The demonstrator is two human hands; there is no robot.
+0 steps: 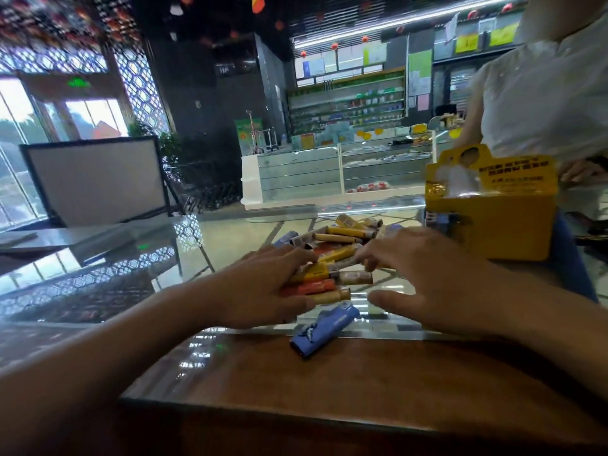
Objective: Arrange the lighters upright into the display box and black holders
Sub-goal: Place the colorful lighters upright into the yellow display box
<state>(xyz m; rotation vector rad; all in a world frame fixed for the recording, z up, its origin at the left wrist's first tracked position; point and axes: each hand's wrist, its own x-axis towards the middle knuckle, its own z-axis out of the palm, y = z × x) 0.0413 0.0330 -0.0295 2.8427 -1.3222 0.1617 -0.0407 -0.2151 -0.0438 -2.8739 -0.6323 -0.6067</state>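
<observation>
Glass counter (98, 278): both hands' spread fingers (368, 258) partly cover the blurred lighter pile (332, 255)

A single wide-angle camera sits on the person's head and looks forward and somewhat down across the bench (329, 383). It is close: both forearms run in from the bottom corners, the left hand (263, 287) and the right hand (437, 278) fill the middle, on a pile of lighters (332, 255). The yellow display box (493, 222) stands at the right, just beyond the right hand. The wide lens bends straight lines near the edges, and the upper half takes in the shop's far shelves (347, 106) and another person's sleeve (487, 93) at the right edge
</observation>
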